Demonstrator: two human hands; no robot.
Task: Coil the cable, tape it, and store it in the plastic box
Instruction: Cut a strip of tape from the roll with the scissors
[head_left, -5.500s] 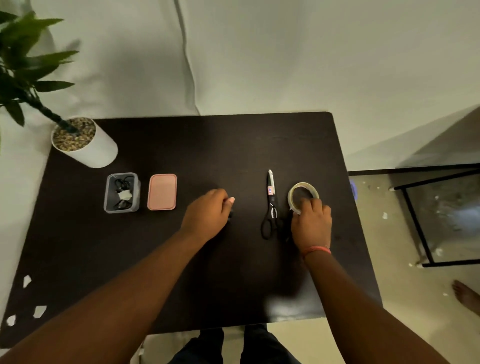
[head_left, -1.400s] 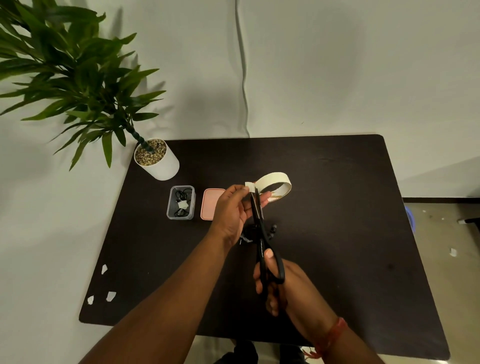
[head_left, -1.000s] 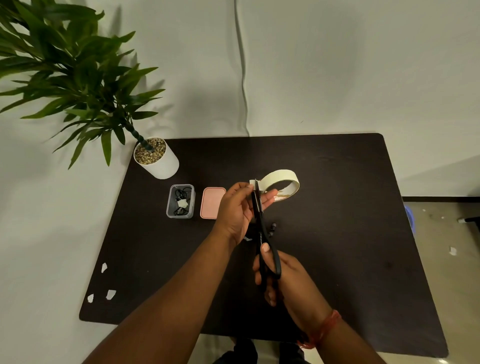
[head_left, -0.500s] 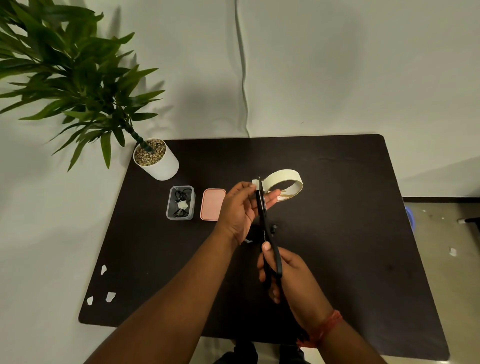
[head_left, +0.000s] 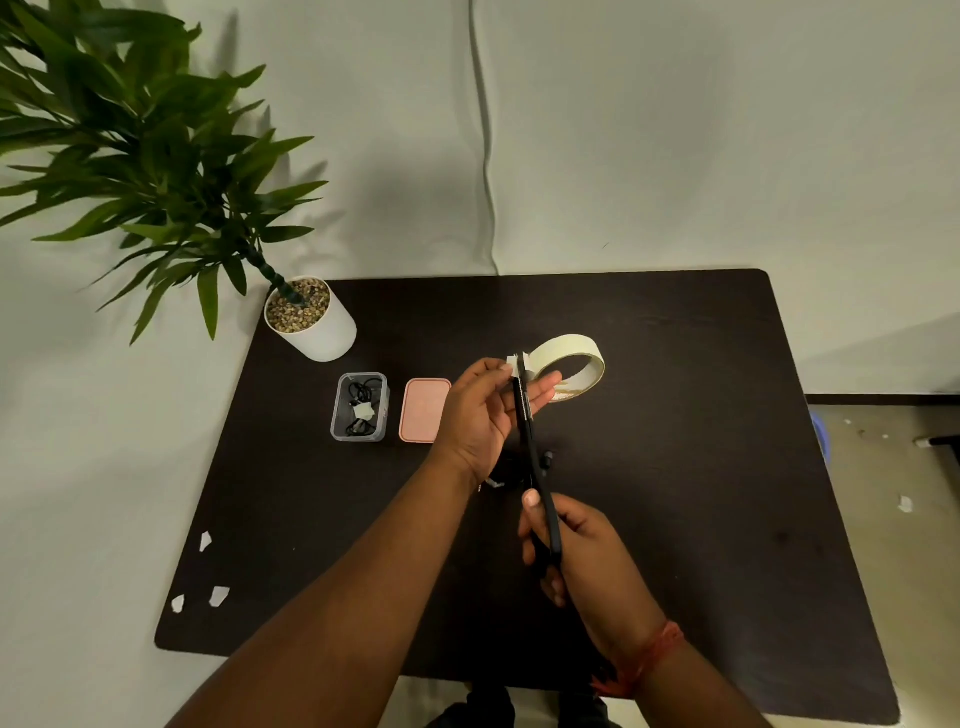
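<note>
My left hand (head_left: 480, 415) is raised above the dark table (head_left: 675, 467), pinching the free end of a cream tape roll (head_left: 569, 358), which hangs from its fingers. My right hand (head_left: 576, 551) grips the handles of black scissors (head_left: 530, 447), blades pointing up at the tape strip beside the left thumb. Under the hands a black coiled cable (head_left: 545, 460) lies on the table, mostly hidden. A clear plastic box (head_left: 359, 408) holding taped black cables stands at the left, its pink lid (head_left: 425, 410) beside it.
A white pot (head_left: 317, 325) with a leafy green plant stands at the table's back left corner. Small white paper scraps (head_left: 218, 596) lie on the table's front left edge. Floor shows at the right past the table edge.
Since 5.5 s ago the hands have lifted the tape roll and the scissors off the table. In the last second the blades have closed on the tape strip and the roll drifted slightly right.
</note>
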